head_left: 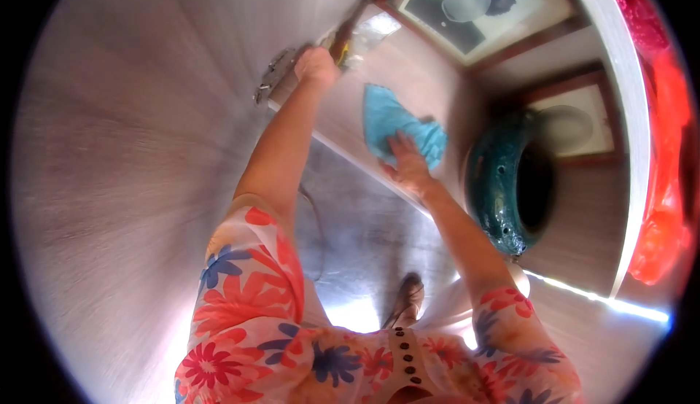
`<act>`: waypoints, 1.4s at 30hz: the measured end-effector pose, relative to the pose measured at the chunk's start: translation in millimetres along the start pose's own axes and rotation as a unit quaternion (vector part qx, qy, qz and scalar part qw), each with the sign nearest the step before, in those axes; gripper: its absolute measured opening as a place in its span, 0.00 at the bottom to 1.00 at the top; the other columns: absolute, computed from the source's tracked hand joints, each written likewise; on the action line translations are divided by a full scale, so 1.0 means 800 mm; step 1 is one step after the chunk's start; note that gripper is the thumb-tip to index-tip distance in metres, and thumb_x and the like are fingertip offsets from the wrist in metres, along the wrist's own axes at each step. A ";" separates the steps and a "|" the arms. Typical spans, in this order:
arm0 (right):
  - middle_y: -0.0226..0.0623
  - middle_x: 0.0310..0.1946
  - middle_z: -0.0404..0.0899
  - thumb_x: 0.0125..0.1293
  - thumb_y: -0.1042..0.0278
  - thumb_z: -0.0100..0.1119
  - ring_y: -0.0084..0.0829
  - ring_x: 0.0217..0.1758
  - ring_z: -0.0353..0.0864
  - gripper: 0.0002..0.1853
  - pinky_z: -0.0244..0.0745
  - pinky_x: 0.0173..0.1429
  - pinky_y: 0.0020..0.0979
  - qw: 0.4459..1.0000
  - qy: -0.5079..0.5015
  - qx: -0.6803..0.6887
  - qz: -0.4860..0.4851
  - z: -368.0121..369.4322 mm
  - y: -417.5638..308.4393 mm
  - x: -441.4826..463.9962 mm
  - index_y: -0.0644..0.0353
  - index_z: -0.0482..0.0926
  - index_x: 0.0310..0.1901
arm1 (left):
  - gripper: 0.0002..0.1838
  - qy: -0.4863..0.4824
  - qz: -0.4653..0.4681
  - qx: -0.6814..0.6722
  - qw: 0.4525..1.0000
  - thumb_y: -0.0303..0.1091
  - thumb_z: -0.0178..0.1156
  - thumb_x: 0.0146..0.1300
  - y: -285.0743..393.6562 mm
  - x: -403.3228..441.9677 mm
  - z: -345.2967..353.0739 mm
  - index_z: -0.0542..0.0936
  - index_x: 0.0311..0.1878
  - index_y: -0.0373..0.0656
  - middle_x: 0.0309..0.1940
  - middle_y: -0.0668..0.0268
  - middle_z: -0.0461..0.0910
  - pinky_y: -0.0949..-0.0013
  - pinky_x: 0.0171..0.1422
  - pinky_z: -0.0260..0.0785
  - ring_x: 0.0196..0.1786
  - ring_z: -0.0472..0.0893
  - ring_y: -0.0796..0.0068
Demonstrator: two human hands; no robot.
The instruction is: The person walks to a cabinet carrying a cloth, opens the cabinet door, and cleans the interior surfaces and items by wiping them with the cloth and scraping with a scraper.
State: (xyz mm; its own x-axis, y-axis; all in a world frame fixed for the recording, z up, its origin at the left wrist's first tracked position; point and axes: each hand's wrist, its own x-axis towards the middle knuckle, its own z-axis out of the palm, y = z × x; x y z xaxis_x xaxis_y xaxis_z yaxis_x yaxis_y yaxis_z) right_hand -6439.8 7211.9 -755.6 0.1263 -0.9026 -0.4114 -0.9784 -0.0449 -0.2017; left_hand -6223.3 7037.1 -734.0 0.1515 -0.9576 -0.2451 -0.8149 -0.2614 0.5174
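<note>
Blue cloth (pixel 384 116) (rumpled, irregular) lies partly under one of the hands (pixel 410 167)

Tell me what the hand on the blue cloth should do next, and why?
Perhaps the right hand should slide the blue cloth a little toward the left hand: its fingers lie on the cloth, bare pale shelf shows that way, and the green pot stands on the other side.
</note>
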 end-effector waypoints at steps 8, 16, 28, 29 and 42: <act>0.37 0.69 0.42 0.55 0.52 0.56 0.41 0.71 0.40 0.36 0.51 0.66 0.49 1.000 -0.008 -0.017 0.006 0.000 -0.004 -0.001 0.51 0.54 0.64 | 0.19 0.038 0.009 -0.090 0.995 0.37 0.64 0.41 0.018 0.015 0.008 0.79 0.39 0.39 0.41 0.55 0.78 0.63 0.52 0.68 0.47 0.77 0.58; 0.40 0.68 0.42 0.55 0.54 0.56 0.44 0.71 0.41 0.37 0.53 0.65 0.48 1.000 -0.012 -0.026 -0.008 0.004 0.000 0.005 0.52 0.53 0.64 | 0.24 -0.015 0.040 -0.129 0.991 0.45 0.61 0.42 0.022 0.038 0.014 0.78 0.39 0.37 0.37 0.50 0.78 0.60 0.51 0.67 0.46 0.76 0.55; 0.40 0.69 0.41 0.57 0.51 0.51 0.46 0.71 0.40 0.35 0.56 0.64 0.49 0.998 -0.013 -0.051 -0.029 0.024 0.018 0.016 0.51 0.52 0.65 | 0.19 0.048 0.131 -0.067 0.988 0.45 0.56 0.49 -0.013 -0.008 0.020 0.79 0.33 0.36 0.34 0.48 0.78 0.58 0.49 0.67 0.42 0.77 0.51; 0.41 0.69 0.41 0.57 0.52 0.51 0.46 0.71 0.40 0.36 0.56 0.64 0.49 0.997 -0.018 -0.063 -0.027 0.023 0.018 0.020 0.51 0.51 0.65 | 0.19 0.058 0.135 -0.085 0.985 0.45 0.56 0.49 -0.017 -0.017 0.016 0.78 0.33 0.36 0.33 0.48 0.78 0.58 0.49 0.67 0.42 0.77 0.51; 0.41 0.41 0.78 0.58 0.50 0.55 0.38 0.46 0.77 0.24 0.71 0.48 0.37 0.734 -0.056 0.672 0.079 -0.090 -0.126 -0.017 0.62 0.72 0.47 | 0.14 -0.052 0.066 -0.203 0.976 0.37 0.58 0.51 -0.035 -0.265 -0.061 0.75 0.38 0.39 0.25 0.50 0.77 0.58 0.35 0.68 0.33 0.76 0.48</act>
State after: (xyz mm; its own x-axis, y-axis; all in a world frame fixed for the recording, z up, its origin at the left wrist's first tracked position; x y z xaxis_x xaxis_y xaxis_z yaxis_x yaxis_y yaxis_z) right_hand -6354.5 7197.6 -665.5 0.1145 -0.8070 -0.5793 0.0538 0.5873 -0.8076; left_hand -6205.5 7241.6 -656.6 -0.0149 -0.9742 -0.2253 -0.5319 -0.1831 0.8268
